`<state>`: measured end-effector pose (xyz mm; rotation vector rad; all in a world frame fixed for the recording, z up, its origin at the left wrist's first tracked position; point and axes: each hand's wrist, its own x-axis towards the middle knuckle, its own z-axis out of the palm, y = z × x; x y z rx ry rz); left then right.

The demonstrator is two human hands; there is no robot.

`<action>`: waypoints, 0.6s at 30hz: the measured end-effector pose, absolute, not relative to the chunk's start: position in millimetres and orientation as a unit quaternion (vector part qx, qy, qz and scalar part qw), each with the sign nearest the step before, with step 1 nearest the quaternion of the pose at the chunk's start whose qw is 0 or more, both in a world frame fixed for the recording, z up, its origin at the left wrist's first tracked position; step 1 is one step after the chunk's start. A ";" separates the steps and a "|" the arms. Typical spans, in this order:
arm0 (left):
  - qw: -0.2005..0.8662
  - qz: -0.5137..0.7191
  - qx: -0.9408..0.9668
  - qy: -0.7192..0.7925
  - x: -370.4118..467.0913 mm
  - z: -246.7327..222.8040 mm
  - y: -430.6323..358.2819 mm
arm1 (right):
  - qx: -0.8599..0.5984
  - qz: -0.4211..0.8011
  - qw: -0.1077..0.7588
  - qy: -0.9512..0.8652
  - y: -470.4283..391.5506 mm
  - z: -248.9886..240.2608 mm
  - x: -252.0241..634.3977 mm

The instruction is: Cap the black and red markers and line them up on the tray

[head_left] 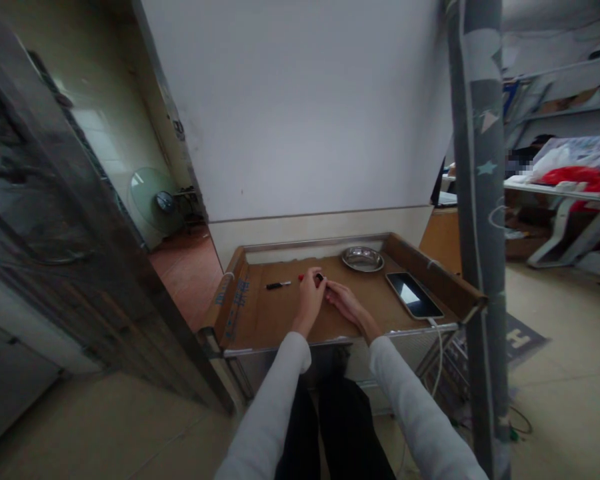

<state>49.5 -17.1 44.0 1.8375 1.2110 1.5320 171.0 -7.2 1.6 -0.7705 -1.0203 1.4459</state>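
Head view: dark object (319, 277) sits at far end of left grip (310, 295).

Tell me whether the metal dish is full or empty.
Empty: the metal dish shows only bare, shiny metal inside its rim.

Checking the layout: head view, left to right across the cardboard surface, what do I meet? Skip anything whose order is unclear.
Black-handled tool → left hand → metal dish → phone.
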 end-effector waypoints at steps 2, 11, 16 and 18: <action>0.228 0.553 0.664 0.449 55.4 51.0 -11.3 | -0.313 0.656 0.546 -0.418 -7.8 3.7 171.0; 0.252 0.580 0.625 0.457 53.7 57.5 -10.6 | -0.285 0.707 0.533 -0.368 -0.3 -0.9 172.5; 0.289 0.599 0.584 0.465 44.7 58.7 -5.0 | -0.243 0.727 0.542 -0.344 -0.7 0.0 174.3; 0.289 0.611 0.569 0.468 40.9 58.2 -1.8 | -0.232 0.736 0.547 -0.324 -0.9 0.2 174.7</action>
